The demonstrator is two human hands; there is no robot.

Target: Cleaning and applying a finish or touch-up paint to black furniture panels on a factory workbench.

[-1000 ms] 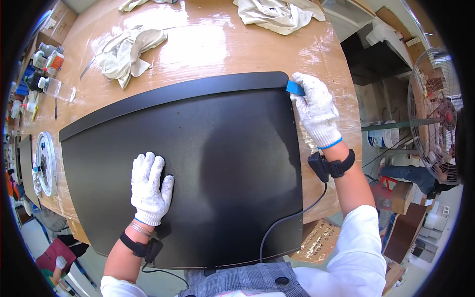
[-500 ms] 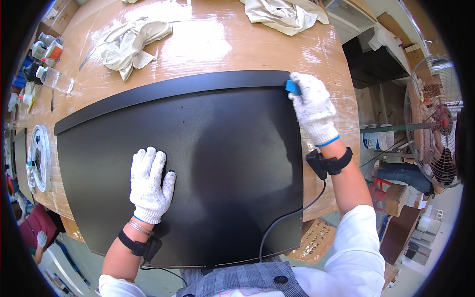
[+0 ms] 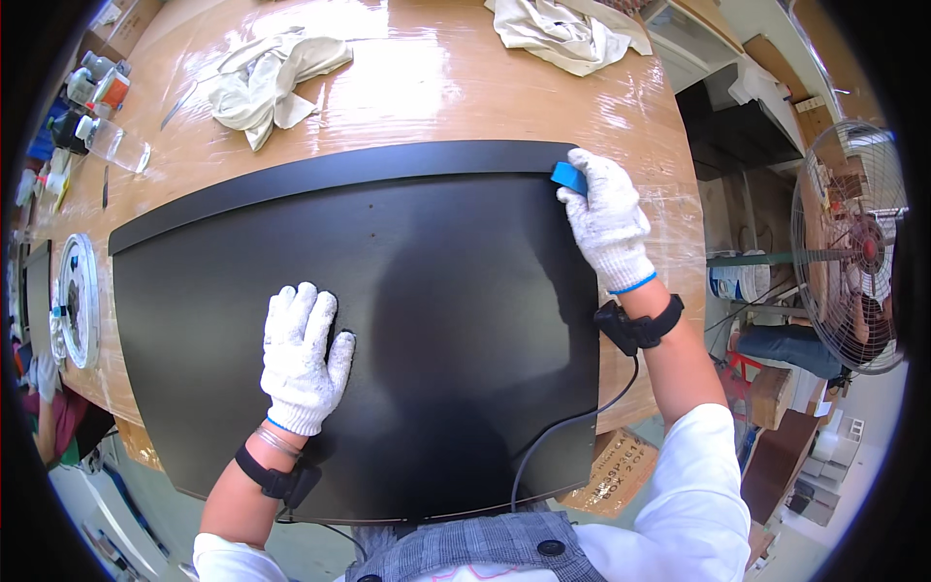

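Okay, so you've got a big black panel (image 3: 465, 330) lying across the near half of the table (image 3: 524, 112), its near side sticking out past the table's near edge and its right side running close to the table's right edge. A raised black strip (image 3: 330, 190) runs along the panel's far side. Your left hand (image 3: 304, 359), white-gloved, is laid out flat on the panel left of the middle, back of the hand up, fingers straight and thumb angled off to the side. Your right hand (image 3: 609, 218), gloved too, is pinched around a small blue block (image 3: 569, 178) — that's right at the panel's far right corner, by the end of the strip. Can't tell how hard it's pressing. You're wearing a black strap (image 3: 665, 323) on each wrist, and a dark cable from the right one trails over the panel. Farther out, one crumpled pale cloth (image 3: 272, 87) sits toward the table's far left, another pale cloth (image 3: 572, 37) by the far right corner. A clear bottle (image 3: 114, 145) is near the left edge, with a whitish ring (image 3: 89, 301) closer to you along it. Past the right edge — a wire-caged fan (image 3: 853, 247).
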